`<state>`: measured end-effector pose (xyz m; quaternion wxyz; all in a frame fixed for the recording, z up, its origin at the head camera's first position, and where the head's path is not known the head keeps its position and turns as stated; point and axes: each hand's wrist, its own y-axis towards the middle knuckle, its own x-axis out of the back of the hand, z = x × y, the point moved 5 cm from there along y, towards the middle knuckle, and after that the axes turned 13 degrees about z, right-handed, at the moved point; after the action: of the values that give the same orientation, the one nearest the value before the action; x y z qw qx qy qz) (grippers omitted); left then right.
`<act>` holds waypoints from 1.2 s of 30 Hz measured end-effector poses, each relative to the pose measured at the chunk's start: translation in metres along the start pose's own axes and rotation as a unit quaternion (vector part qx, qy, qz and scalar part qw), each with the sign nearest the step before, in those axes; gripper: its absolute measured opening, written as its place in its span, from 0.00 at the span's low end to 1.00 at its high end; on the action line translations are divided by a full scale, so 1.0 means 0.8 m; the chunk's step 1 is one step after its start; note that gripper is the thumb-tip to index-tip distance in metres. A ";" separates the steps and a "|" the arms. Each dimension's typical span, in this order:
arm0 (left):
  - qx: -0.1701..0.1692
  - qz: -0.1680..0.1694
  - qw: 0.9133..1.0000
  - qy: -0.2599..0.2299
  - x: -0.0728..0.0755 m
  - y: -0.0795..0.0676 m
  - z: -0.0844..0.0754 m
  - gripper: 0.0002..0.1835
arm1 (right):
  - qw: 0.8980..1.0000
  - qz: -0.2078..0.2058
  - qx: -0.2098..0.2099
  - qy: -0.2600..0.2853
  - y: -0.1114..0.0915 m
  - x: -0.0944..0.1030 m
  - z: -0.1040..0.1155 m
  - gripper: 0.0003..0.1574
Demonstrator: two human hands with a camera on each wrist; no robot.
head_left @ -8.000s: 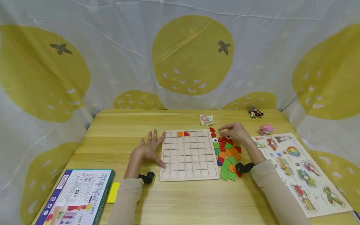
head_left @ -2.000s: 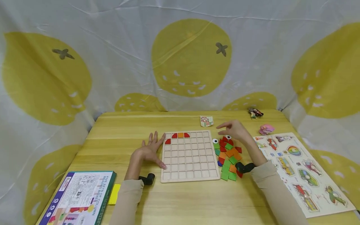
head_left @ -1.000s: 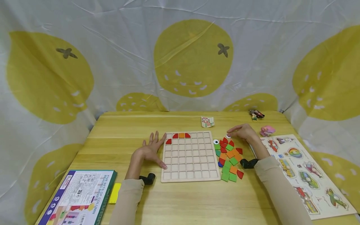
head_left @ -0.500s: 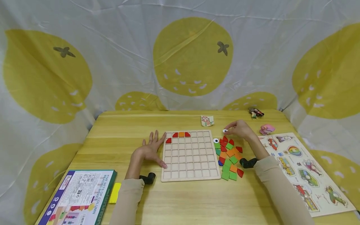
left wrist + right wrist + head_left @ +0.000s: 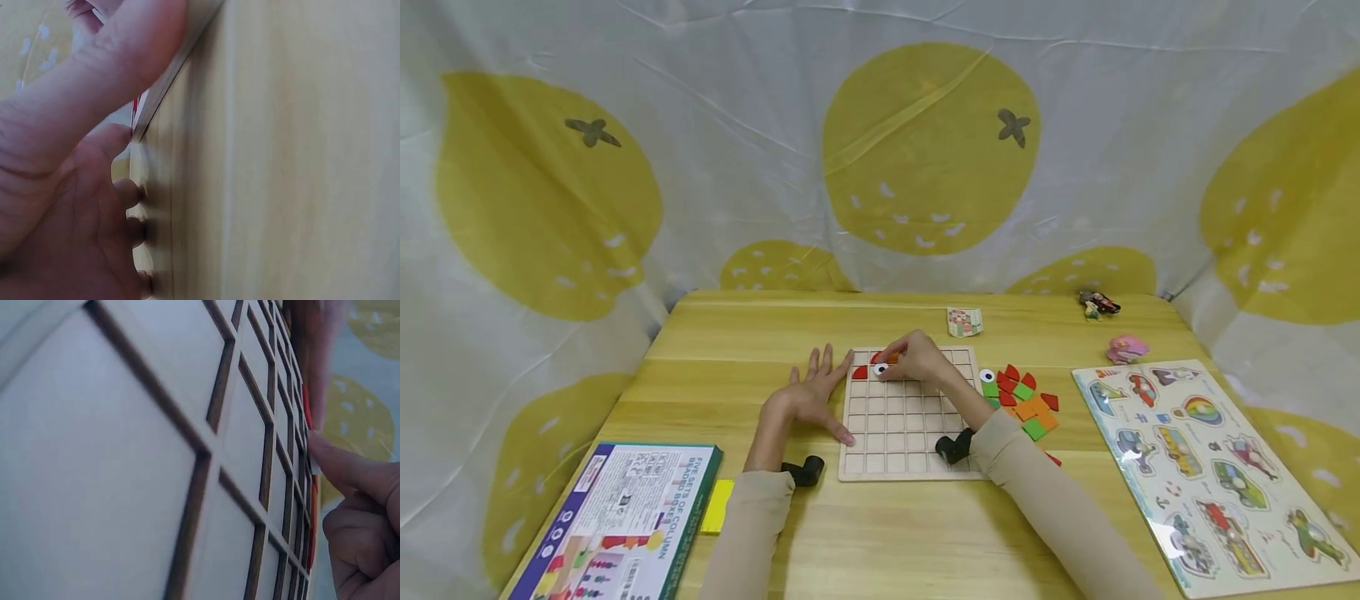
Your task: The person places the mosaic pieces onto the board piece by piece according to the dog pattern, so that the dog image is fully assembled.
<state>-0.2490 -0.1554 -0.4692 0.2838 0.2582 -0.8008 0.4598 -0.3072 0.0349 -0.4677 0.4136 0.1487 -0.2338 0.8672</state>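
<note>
A wooden grid board [image 5: 897,425] lies flat on the table. My left hand [image 5: 808,397] spreads along its left side, thumb and index finger touching the edge; the left wrist view shows the board's rim [image 5: 178,62] under them. Over the upper left cells, my right hand [image 5: 917,358] pinches a white eye tile [image 5: 881,369] between thumb and fingers. In the right wrist view that tile [image 5: 314,464] is seen edge-on at the board's surface; whether it is seated is unclear. A red quarter-circle tile [image 5: 860,372] sits left of it. The right hand partly covers the top-row tiles.
Loose red, green and orange tiles [image 5: 1034,410] lie right of the board, with a second eye tile [image 5: 988,376]. A pattern card [image 5: 964,322] lies behind. A vehicle puzzle board [image 5: 1213,475] is at right, a box [image 5: 617,517] at left. A pink toy [image 5: 1127,349] stands at back right.
Red quarter-circles were added to the board earlier. My right hand then picked the eye tile from the pile and carried it left to the board's second row. The left hand stayed put.
</note>
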 end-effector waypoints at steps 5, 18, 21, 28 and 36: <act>0.004 0.005 1.000 0.009 -0.002 0.000 -0.003 0.77 | 1.000 -0.003 -0.011 0.008 0.004 -0.006 0.003 0.13; 0.001 0.013 1.000 0.006 -0.001 0.002 -0.002 0.77 | 0.999 -0.009 -0.034 -0.007 0.002 -0.008 0.005 0.13; -0.004 0.015 1.000 0.003 0.000 0.002 -0.001 0.77 | 0.999 -0.004 -0.033 -0.014 -0.001 -0.004 0.005 0.15; -0.007 0.012 1.000 -0.001 0.002 0.005 0.000 0.77 | 0.999 -0.028 -0.027 -0.007 -0.058 0.059 -0.016 0.16; -0.005 0.009 1.000 -0.015 0.004 -0.004 0.007 0.77 | 0.992 -0.053 -0.114 -0.025 -0.171 0.133 -0.105 0.18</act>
<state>-0.2506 -0.1623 -0.4676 0.2687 0.2566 -0.8098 0.4541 -0.2697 0.2231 -0.4519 0.4672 0.1344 -0.3335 0.8077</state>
